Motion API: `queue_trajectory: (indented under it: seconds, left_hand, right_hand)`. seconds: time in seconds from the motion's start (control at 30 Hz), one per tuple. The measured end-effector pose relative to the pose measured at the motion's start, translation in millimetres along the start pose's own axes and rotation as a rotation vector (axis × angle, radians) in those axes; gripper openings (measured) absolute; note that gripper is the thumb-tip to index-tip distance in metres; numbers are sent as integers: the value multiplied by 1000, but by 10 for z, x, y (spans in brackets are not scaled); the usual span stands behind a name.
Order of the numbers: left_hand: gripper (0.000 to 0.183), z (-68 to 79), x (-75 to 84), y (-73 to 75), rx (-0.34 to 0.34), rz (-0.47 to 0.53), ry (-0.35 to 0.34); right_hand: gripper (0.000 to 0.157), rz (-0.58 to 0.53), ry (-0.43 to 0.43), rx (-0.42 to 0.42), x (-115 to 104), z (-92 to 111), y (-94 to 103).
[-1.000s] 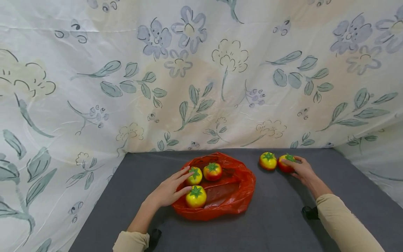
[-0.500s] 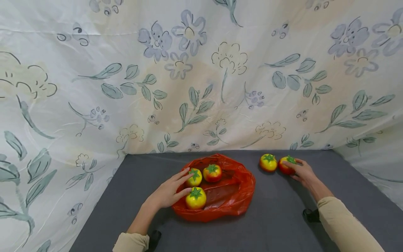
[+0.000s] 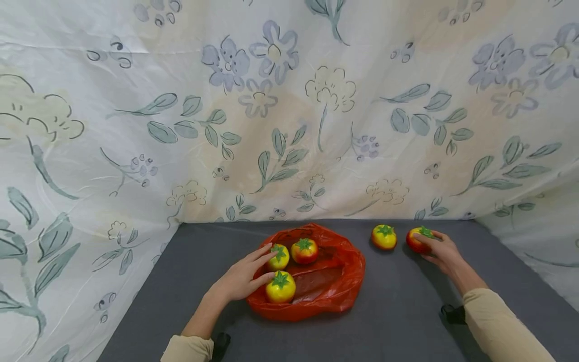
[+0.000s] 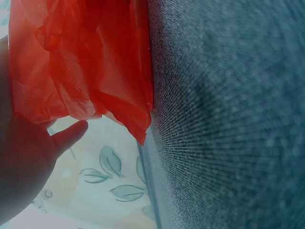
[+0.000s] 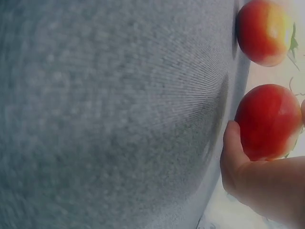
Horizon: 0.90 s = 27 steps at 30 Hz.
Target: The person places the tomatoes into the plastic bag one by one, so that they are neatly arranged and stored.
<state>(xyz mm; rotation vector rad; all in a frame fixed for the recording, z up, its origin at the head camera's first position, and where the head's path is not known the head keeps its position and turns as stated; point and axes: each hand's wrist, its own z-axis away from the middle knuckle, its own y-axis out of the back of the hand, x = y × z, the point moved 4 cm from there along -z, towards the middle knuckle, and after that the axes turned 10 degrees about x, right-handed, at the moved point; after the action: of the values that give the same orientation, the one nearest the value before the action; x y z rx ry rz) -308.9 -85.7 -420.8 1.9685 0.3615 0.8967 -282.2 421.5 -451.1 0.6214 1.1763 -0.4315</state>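
Note:
On the right of the table, my right hand (image 3: 441,250) grips a red-and-yellow tomato (image 3: 416,240) with a green star-shaped top, thumb and fingers around its sides. The right wrist view shows this tomato (image 5: 268,121) from its red side. A second tomato (image 3: 383,237) stands to its left, apart from it. My left hand (image 3: 242,276) lies over the left rim of a red plastic bag (image 3: 341,281), fingers extended and spread. Inside the opened bag sit a yellow tomato (image 3: 280,289) near the thumb, another (image 3: 277,260) partly under the fingers, and a red-yellow one (image 3: 304,251).
Dark grey cloth covers the table (image 3: 384,311). A flowered fabric sheet (image 3: 289,125) hangs behind it and along the sides. Black straps (image 3: 452,314) sit at both wrists, below beige sleeves.
My right hand has shifted slightly to the right with its tomato, widening the gap to the neighbouring one. The left hand stays at the bag; the head view has tilted a little.

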Motion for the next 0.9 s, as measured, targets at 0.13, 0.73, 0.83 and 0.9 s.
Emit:
queue_trajectory:
  seconds: [0.13, 0.73, 0.83, 0.9]
  left_hand:
    - [58, 2, 3, -1, -9, -3, 10]
    - [59, -3, 1, 6, -8, -1, 3]
    - [59, -7, 1, 8, -9, -1, 6]
    - [59, -8, 1, 8, -8, -1, 9]
  right_hand:
    - [113, -5, 8, -12, -19, 2, 15]
    - [111, -27, 35, 25, -181, 65, -110]
    - [111, -59, 47, -30, -262, 128, -166]
    - [109, -74, 53, -61, -314, 170, -199]
